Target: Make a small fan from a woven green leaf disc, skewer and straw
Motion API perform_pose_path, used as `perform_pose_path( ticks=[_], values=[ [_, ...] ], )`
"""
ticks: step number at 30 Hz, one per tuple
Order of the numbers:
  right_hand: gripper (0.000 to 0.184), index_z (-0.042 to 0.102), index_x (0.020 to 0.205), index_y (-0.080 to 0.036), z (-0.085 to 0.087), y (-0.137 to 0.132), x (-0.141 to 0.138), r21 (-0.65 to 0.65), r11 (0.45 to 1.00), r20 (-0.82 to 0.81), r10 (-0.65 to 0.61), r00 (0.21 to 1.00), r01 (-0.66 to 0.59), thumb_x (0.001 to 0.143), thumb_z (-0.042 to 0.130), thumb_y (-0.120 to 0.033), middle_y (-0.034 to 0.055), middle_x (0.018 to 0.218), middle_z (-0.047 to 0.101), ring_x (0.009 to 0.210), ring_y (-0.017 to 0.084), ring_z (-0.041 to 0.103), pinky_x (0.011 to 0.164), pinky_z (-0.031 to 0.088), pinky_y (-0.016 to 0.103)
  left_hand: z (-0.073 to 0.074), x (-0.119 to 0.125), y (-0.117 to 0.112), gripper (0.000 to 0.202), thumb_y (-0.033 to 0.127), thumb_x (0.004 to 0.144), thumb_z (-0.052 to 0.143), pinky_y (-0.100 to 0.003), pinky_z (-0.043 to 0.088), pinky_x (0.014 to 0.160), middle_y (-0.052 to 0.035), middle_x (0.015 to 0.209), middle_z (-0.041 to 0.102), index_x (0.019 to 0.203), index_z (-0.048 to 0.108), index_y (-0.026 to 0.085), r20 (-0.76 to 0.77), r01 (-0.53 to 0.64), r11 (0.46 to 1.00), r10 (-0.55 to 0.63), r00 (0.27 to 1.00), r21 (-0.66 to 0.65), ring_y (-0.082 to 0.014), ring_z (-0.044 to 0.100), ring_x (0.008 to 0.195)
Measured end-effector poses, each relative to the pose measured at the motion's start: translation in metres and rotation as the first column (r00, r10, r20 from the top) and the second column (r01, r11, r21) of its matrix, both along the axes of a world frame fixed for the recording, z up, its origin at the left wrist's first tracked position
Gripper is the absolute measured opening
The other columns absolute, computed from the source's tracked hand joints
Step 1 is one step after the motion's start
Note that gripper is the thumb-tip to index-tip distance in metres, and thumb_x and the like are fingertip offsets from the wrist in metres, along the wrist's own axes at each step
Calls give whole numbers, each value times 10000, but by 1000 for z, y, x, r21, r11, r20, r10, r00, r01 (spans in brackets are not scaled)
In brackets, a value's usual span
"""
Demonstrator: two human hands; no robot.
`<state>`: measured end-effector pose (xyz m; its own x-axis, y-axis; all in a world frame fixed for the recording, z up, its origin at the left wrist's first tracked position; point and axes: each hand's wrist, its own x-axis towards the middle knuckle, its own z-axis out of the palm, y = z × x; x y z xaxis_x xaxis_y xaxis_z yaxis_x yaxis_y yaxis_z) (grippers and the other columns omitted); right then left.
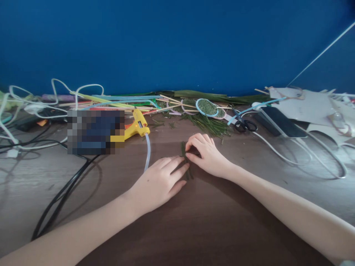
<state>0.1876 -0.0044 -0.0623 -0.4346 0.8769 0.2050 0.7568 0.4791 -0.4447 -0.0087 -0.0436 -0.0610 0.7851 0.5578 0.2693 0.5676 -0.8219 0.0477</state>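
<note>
Pixelated block (95, 132) hiding glue gun (137, 126) rear; green strips (186, 162) partly covered by both hands' fingers; cables (16, 144) cut off at left edge.

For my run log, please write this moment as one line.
left hand: flat on green strips | right hand: pinching strips | glue gun: lying behind | scissors: far right

at the centre of the frame our left hand (159, 181) lies flat on the table (194, 229), fingertips on a thin green strip (185, 159); our right hand (205, 155) pinches its upper end. a yellow glue gun (137, 127) lies left of centre, black scissors (245, 125) to the right.
</note>
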Motion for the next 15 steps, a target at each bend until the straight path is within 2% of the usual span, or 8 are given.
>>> perform_pose_path(
  ticks=[15],
  values=[
    [43, 478, 806, -218, 1, -1, -1, 12, 1000, 4, -5, 1000, 5, 788, 515, -205, 39, 958, 549, 919, 224, 437, 818, 347, 397, 2, 1, 1, 396, 333, 909, 374, -399, 455, 904, -130, 1192, 568, 1203, 529, 118, -14, -14, 1000, 14, 1000, -17, -245, 533, 1075]
  ],
)
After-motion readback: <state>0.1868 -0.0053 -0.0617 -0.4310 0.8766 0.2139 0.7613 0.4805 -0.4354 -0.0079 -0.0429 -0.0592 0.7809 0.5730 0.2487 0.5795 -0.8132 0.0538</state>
